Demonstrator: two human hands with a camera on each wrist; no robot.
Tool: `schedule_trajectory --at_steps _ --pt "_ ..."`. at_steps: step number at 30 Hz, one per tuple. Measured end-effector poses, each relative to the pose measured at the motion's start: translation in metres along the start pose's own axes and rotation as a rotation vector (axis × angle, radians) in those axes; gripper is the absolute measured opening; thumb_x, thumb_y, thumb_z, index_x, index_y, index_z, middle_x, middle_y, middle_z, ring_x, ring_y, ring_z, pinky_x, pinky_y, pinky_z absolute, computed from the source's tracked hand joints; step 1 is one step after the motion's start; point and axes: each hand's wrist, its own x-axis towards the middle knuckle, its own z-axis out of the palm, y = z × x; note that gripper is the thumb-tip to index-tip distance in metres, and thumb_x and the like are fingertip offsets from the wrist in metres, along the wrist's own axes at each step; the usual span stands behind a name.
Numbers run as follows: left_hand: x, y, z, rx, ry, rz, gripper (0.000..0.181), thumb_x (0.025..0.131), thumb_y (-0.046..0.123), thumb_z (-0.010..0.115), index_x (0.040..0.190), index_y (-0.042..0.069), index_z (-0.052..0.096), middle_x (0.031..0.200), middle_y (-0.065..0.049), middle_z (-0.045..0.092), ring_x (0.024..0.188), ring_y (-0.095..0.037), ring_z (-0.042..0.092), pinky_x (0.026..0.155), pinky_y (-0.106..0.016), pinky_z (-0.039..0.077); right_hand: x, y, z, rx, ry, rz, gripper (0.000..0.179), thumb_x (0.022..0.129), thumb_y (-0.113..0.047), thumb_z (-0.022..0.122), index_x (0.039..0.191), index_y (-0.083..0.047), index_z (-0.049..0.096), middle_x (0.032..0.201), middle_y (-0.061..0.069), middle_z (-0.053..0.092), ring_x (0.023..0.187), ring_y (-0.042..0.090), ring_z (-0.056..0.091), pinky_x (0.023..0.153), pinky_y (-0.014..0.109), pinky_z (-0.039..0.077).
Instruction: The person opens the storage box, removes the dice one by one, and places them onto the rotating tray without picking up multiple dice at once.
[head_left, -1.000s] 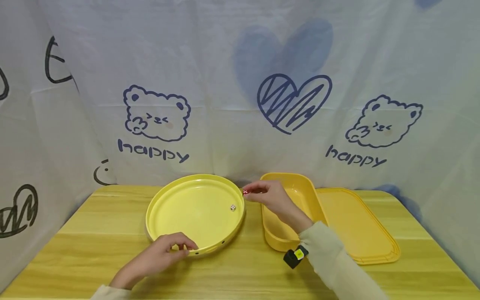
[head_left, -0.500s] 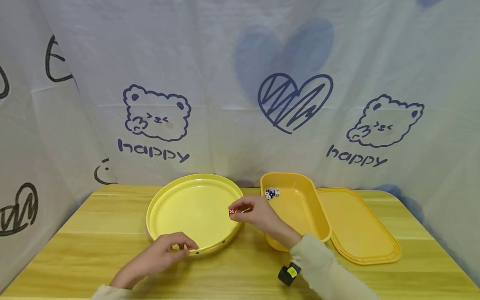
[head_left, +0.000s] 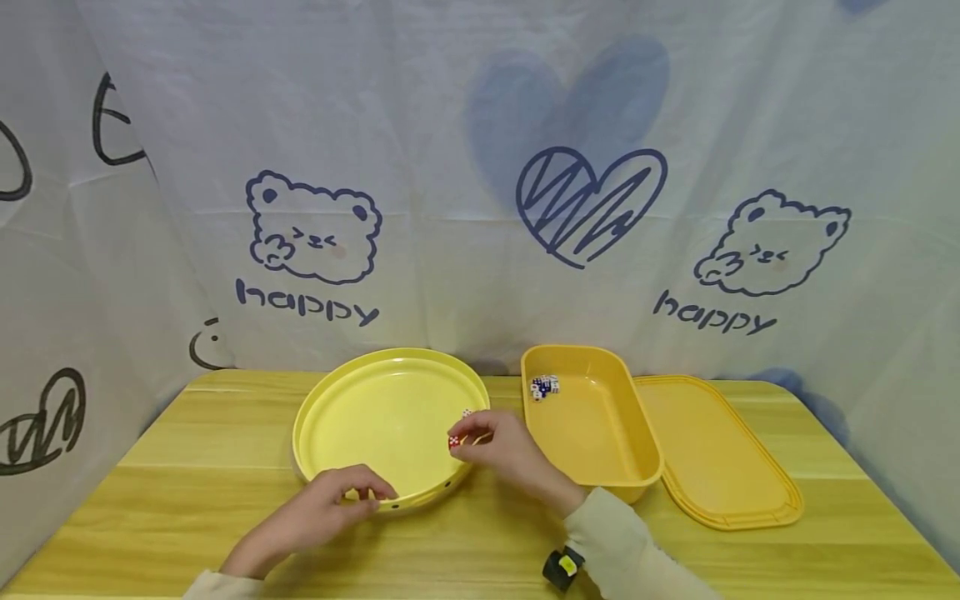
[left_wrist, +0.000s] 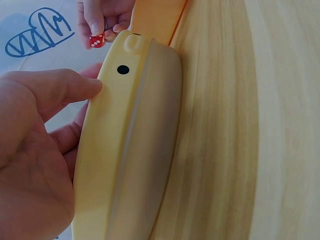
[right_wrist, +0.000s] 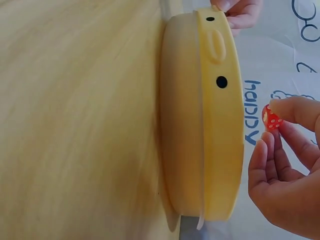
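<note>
Pinched between the thumb and fingers of my right hand is a red die with white dots, held over the right part of a round yellow tray. The right wrist view shows this die above the level of the tray's rim. My left hand grips the tray's near rim; in the left wrist view its thumb lies on the outer wall and its fingers go over the inside. A white die lies in the tray, partly hidden behind my right hand.
To the right of the tray stands an orange-yellow rectangular box, with several blue and white dice in its far left corner. Its flat lid lies beside it on the wooden table. A printed cloth hangs behind.
My right hand has carried the red die left and nearer, from beside the box to over the tray. The dice in the box have come into sight. My left hand stays at the rim.
</note>
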Motion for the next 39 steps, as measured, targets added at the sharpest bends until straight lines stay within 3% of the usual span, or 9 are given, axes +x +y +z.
schedule_trajectory --at_steps 27,35,39 --pt "-0.002 0.0 0.002 0.008 0.013 -0.009 0.013 0.094 0.004 0.06 0.102 0.004 0.07 0.095 -0.001 0.066 0.083 -0.006 0.053 0.07 -0.027 0.045 -0.004 0.001 0.012 -0.084 0.066 0.008 0.012 0.081 -0.006 0.076 0.091 -0.003 0.072 0.086 -0.001 0.064 0.077 0.013 0.056 0.069 0.024 0.049" --pt "-0.002 0.001 0.002 0.001 0.005 -0.031 0.014 0.094 0.006 0.06 0.103 0.007 0.07 0.095 0.002 0.066 0.083 -0.007 0.054 0.071 -0.027 0.046 -0.004 0.002 0.012 -0.131 0.104 0.007 0.02 0.081 -0.007 0.076 0.098 0.001 0.07 0.095 0.01 0.066 0.082 0.017 0.055 0.074 0.027 0.048" --pt "-0.002 0.001 0.002 0.013 0.009 -0.028 0.014 0.094 0.006 0.061 0.103 0.008 0.07 0.096 0.003 0.066 0.083 -0.007 0.054 0.071 -0.027 0.046 -0.005 0.001 0.012 -0.137 0.128 0.01 0.019 0.082 -0.006 0.075 0.099 0.001 0.07 0.096 0.009 0.066 0.083 0.018 0.056 0.074 0.029 0.049"
